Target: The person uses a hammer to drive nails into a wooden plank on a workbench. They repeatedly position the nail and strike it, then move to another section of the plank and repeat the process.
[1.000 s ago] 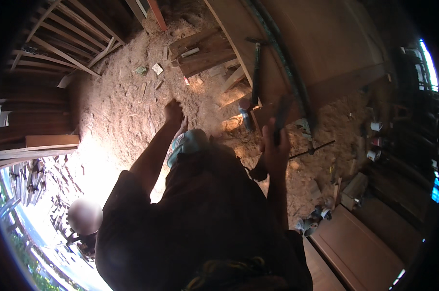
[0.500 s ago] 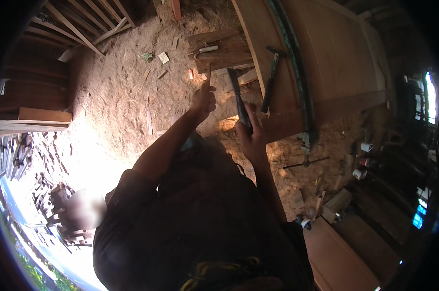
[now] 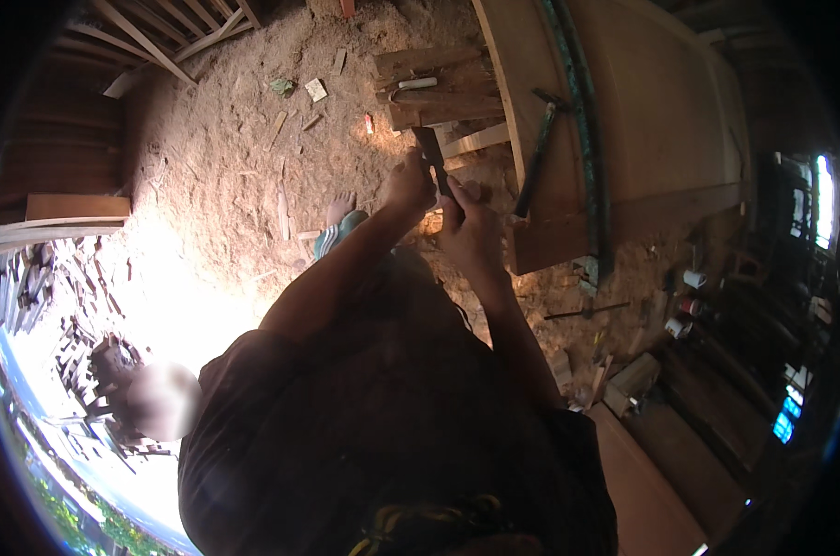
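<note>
Sawdust-covered dirt floor (image 3: 207,185) of an open workshop, offcuts scattered everywhere, bright sun patch at 8 o'clock. Large wooden panel (image 3: 661,120) fills the 1 to 2 o'clock sector, a dark green strip (image 3: 587,139) running along it and a hammer (image 3: 538,153) lying on its near edge. Stack of short boards (image 3: 434,88) at 12 o'clock, a pale handle-like item on top, too small to identify. Both of the person's forearms reach up to centre frame. Left hand (image 3: 409,185) is closed round the upper part of a dark flat tool (image 3: 434,157), which looks like a chisel or file; cannot confirm which. Right hand (image 3: 471,232) sits just beside and below it, fingers curled onto the same tool, the two hands touching. Tool is at roughly 12 o'clock from the hands, tilted, tip pointing toward the board stack, near the panel's left edge. Bare foot (image 3: 339,208) with a blue-green sandal strap at 9 o'clock from the hands. Cups (image 3: 693,278) and a thin rod (image 3: 587,310) on the ground at 3 o'clock. Wooden frame slats (image 3: 160,28) at 11 o'clock.
</note>
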`<state>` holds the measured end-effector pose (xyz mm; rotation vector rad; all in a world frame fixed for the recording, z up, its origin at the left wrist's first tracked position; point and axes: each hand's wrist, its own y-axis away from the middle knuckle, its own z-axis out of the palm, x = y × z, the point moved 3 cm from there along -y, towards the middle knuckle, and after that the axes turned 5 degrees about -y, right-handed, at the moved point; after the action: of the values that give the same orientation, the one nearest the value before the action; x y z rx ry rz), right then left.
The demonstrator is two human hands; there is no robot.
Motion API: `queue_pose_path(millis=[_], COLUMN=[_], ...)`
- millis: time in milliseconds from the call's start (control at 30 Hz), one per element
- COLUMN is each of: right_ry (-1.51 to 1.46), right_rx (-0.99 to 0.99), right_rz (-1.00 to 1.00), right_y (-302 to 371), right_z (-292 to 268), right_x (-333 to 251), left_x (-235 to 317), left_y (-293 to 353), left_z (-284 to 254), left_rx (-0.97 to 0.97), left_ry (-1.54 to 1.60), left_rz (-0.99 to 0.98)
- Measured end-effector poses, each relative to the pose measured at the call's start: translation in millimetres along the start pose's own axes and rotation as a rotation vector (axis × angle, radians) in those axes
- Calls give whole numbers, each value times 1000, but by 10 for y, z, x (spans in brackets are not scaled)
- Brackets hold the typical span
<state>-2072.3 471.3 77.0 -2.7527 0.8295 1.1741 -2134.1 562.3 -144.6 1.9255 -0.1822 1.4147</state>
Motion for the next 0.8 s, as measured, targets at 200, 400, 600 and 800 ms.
queue_pose_path(millis=[200, 400, 600, 800], right_ry=[69, 141, 118, 71], right_rx=[59, 28, 6, 68], right_rz=[-89, -121, 0, -46], right_y=[25, -109, -84, 128], right_z=[-2, 118, 22, 105], right_x=[-71, -40, -72, -152], left_x=[457, 102, 488, -322], left_y=[185, 12, 191, -230], left_z=[-106, -113, -269, -56], left_rx=[-5, 124, -49, 121], left_ry=[689, 95, 167, 183], left_rz=[-395, -65, -269, -39])
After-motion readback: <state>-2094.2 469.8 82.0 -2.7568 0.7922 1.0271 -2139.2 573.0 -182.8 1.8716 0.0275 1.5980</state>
